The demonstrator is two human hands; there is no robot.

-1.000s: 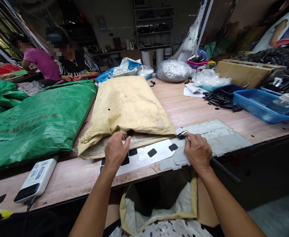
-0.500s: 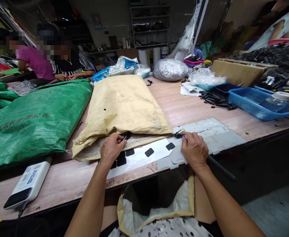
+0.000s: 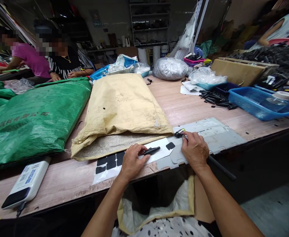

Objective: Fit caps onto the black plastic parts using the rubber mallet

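Observation:
A slim black plastic piece is pinched between the thumb and fingers of my left hand, over a white sheet bearing black rounded-square stickers. My right hand is closed around a thin metal-tipped tool. Just past the tip lies a small black part with a shiny yellow-green end. A dark rod projects beyond my right wrist; whether it belongs to the tool I cannot tell. Beneath my right hand is a grey board.
A beige woven sack lies ahead, beside a green sack. At left sits a white power bank with a cable. Blue trays and black parts stand at right. An open sack rests on my lap. Co-workers sit beyond.
My left hand has moved right, away from the sack's mouth, bringing the black plastic piece over the sheet. More stickers show. My right hand has stayed in place.

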